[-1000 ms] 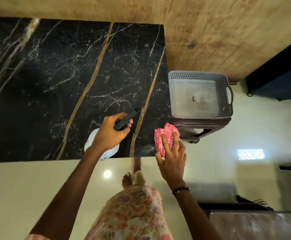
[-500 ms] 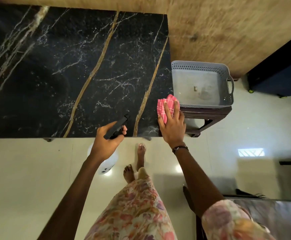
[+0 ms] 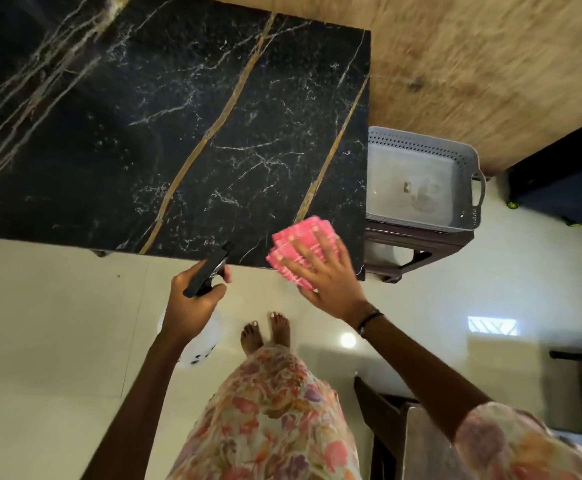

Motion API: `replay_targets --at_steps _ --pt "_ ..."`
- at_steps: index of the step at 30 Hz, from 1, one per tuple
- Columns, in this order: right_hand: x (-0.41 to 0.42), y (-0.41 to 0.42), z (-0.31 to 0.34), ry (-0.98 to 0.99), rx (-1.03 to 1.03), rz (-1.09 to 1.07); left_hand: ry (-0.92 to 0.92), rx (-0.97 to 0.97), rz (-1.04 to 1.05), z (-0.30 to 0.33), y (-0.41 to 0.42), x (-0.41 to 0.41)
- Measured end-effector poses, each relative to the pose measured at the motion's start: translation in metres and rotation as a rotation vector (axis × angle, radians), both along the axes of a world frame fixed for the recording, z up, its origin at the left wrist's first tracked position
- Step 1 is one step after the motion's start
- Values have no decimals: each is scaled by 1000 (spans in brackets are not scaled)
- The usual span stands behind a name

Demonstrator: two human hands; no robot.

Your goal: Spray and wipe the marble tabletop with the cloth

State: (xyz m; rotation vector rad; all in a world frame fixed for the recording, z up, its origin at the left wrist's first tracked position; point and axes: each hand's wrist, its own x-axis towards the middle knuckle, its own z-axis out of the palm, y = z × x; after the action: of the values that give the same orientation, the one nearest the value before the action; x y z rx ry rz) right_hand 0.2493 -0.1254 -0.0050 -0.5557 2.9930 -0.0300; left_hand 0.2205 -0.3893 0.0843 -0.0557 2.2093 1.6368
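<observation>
1. Pressing flat: a folded pink checked cloth (image 3: 298,249) is pinned by the spread, straight-fingered right hand (image 3: 324,277) at the near right corner of the glossy, gold-veined black marble tabletop (image 3: 164,133).
2. A black-headed, translucent white spray bottle (image 3: 206,308) is gripped by the curled left hand (image 3: 192,299) just off the table's near edge.
3. A perforated grey plastic basket (image 3: 421,181) is seen beside the table.

The desk (image 3: 178,133) is black marble with thin white veining and diagonal gold-brown streaks. At the desk's near right corner, the cloth (image 3: 298,242) is pink with a pale check. Just off the desk's near edge, the spray bottle (image 3: 199,344) has a white body and a black head. Right of the desk, the basket (image 3: 469,161) is grey with perforated walls. The floor (image 3: 57,323) below the desk is glossy cream.
</observation>
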Motion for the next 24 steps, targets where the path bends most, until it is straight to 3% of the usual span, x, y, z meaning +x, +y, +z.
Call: replay_targets --at_steps 7,13,17,24 --pt "-46 -94 4 6 -54 149 -20 -86 106 -4 -8 -6" --pt "-6 26 5 114 24 247 -18 -58 198 2 -10 -12" --pt "1 74 5 85 135 312 -16 -8 271 4 -18 -10" --pt "-44 -27 6 49 52 334 6 26 445 4 -55 1"
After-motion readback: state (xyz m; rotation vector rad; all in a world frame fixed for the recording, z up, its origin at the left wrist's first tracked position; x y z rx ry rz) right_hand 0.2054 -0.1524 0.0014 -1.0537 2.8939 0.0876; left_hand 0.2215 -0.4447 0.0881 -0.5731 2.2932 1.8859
